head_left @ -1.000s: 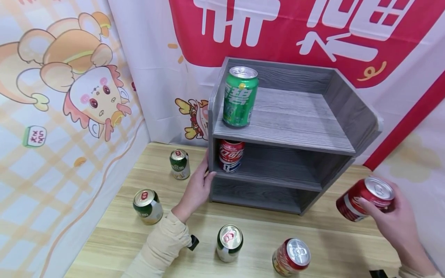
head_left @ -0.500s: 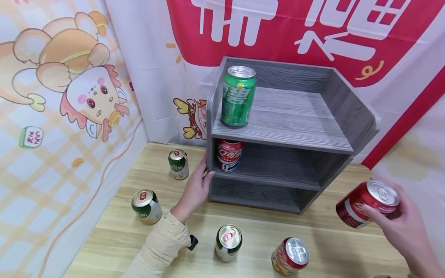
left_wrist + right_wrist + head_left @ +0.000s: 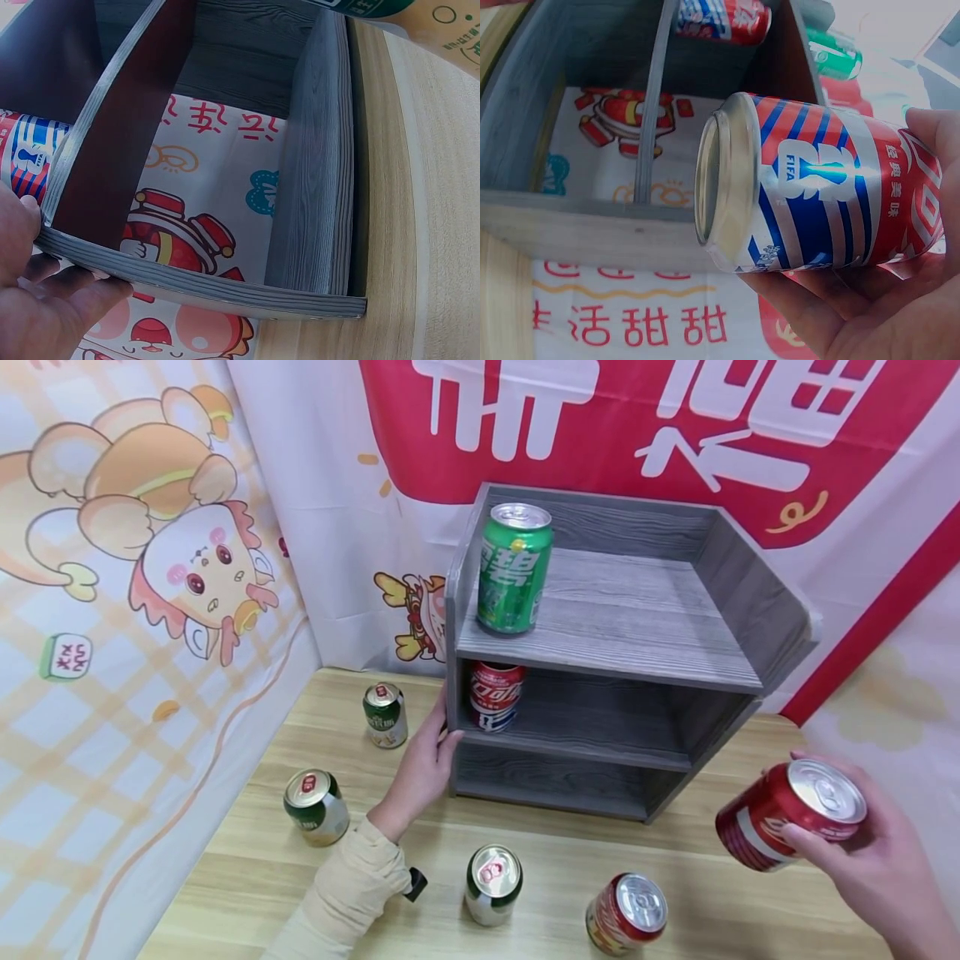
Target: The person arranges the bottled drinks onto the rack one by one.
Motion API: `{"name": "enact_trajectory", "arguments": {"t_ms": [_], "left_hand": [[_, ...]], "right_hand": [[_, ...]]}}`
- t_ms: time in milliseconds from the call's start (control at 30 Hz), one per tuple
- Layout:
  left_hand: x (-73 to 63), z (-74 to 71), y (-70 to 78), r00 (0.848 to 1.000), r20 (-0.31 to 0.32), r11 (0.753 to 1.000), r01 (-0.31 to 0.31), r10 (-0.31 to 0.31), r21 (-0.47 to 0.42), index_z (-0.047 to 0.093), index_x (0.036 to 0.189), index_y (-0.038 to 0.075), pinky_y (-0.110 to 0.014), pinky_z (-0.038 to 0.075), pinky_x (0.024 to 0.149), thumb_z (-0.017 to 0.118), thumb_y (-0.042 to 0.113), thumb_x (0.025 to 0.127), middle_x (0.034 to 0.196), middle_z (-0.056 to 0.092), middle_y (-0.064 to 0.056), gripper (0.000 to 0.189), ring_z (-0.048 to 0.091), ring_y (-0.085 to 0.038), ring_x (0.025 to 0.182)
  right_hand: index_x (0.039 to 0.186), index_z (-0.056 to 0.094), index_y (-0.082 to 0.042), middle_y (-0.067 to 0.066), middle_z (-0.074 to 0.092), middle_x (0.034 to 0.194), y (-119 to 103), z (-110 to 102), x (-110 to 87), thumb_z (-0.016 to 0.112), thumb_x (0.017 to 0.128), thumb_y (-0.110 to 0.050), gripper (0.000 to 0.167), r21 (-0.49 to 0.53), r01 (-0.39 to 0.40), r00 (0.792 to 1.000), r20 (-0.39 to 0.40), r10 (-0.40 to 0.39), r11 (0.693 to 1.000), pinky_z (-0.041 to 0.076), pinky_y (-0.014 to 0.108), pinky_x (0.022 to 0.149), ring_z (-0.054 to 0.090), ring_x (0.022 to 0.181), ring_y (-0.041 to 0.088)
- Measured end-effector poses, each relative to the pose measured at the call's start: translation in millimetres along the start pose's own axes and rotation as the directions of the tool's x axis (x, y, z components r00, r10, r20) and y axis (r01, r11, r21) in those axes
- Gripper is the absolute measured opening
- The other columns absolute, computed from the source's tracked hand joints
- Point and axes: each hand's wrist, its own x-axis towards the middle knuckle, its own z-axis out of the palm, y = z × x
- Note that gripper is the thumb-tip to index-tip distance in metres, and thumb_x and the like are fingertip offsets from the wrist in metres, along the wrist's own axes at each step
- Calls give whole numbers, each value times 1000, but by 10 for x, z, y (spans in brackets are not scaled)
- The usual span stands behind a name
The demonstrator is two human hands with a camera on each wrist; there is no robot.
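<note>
A grey wooden shelf point(image 3: 600, 752) with three levels stands on the table. My left hand point(image 3: 426, 768) holds its left side panel, thumb at the front edge and fingers along the outer face point(image 3: 56, 300). My right hand point(image 3: 873, 852) grips a red cola can point(image 3: 787, 817) to the right of the shelf, tilted and raised above the table. Its blue-and-red striped end point(image 3: 810, 187) points toward the shelf in the right wrist view. A green soda can point(image 3: 515, 572) stands at the left of the top level; another red cola can point(image 3: 495, 695) stands at the left of the middle level.
Green-and-white cans stand left of the shelf point(image 3: 386, 718), at the left front point(image 3: 318, 814) and at the front middle point(image 3: 492, 893). A red-and-gold can point(image 3: 626, 918) stands front right on the wooden table point(image 3: 555, 860). Printed cloth point(image 3: 360, 527) hangs behind and beside.
My right hand has brought the cola can slightly down and closer to me, still beside the shelf. The left hand stays on the shelf's side panel.
</note>
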Motion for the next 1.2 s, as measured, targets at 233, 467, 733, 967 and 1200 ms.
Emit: {"name": "enact_trajectory", "arguments": {"t_ms": [233, 467, 733, 967, 1200], "left_hand": [[0, 2, 3, 1000, -1, 1000, 1, -1, -8, 17, 164, 8, -44, 41, 115, 50, 3, 105, 165, 27, -16, 67, 34, -32, 147], [-6, -1, 4, 1000, 0, 1000, 0, 0, -7, 16, 164, 8, -44, 41, 115, 50, 3, 105, 165, 26, -15, 68, 34, -32, 147], [-8, -5, 5, 1000, 3, 1000, 8, -8, 1, 15, 164, 9, -44, 40, 115, 49, 3, 105, 166, 25, -15, 68, 33, -31, 148], [-10, -6, -1, 1000, 2, 1000, 3, -3, -1, 15, 164, 9, -44, 40, 115, 49, 3, 105, 165, 25, -15, 68, 34, -31, 148], [-7, -10, 22, 1000, 1, 1000, 1, -1, 2, 15, 164, 10, -44, 40, 115, 50, 3, 105, 165, 26, -15, 68, 34, -32, 147]], "right_hand": [[149, 49, -8, -12, 61, 128, -81, 51, -18, 69, 81, 22, 77, -111, -15, 999, 32, 19, 994, 56, 9, 73, 58, 103, 1], [149, 48, -5, -9, 63, 128, -126, 114, -8, 68, 81, 24, 77, -63, -2, 998, 70, 6, 998, 56, 11, 75, 59, 104, 3], [149, 48, -6, -11, 62, 127, -223, 245, 27, 74, 78, 20, 80, -169, 32, 996, 86, -18, 985, 55, 10, 77, 59, 105, 3], [148, 50, -7, -12, 60, 128, -285, 377, 88, 78, 76, 16, 80, -188, 49, 994, 109, -29, 981, 57, 12, 76, 58, 106, 4], [149, 50, -13, -14, 57, 129, -319, 448, 148, 79, 78, 11, 80, -181, 30, 993, 120, -8, 983, 58, 15, 73, 56, 108, 4]]}}
